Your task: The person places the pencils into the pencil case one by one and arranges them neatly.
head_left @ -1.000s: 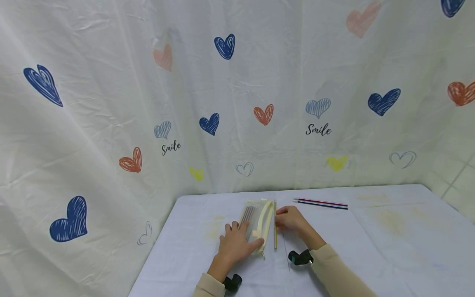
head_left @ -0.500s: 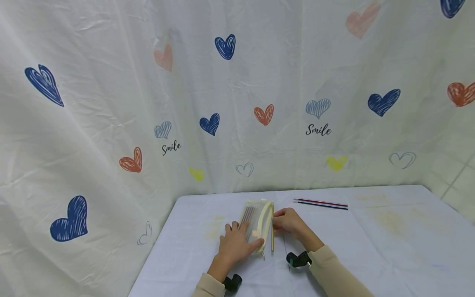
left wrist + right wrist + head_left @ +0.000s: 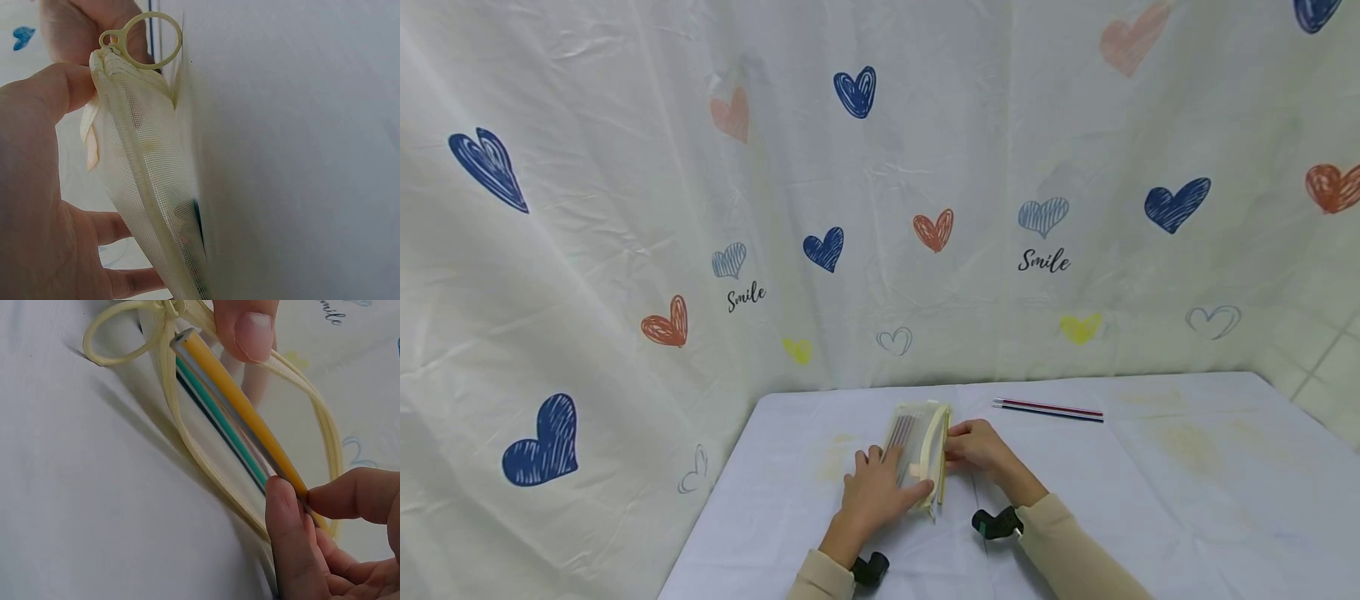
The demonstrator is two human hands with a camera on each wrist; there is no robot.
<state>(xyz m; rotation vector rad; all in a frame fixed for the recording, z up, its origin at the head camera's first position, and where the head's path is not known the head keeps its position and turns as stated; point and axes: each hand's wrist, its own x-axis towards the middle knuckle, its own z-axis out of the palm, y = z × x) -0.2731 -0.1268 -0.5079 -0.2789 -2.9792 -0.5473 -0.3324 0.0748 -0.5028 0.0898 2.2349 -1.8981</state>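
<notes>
A pale yellow mesh pencil case [image 3: 913, 457] lies on the table with several pencils [image 3: 901, 432] showing through it. My left hand [image 3: 874, 493] holds it, fingers spread over its side and thumb at the zipper edge. In the left wrist view, a zipper pull ring [image 3: 169, 59] sticks out beside that thumb. My right hand [image 3: 979, 448] pinches a yellow-and-grey striped pencil [image 3: 240, 409] between thumb and fingers. This pencil lies along the case's parted mouth, in front of a green pencil [image 3: 228, 425] inside. How deep it sits is unclear.
A red pencil [image 3: 1051, 407] and a dark blue pencil [image 3: 1054, 414] lie side by side near the back of the white-covered table [image 3: 1150, 500]. Behind the table hangs a white curtain [image 3: 970, 150] printed with hearts. A black wrist camera [image 3: 997, 524] sits below my right hand.
My right hand has moved left with the yellow striped pencil, from beside the pencil case to its open zipper edge. The left hand has stayed in place.
</notes>
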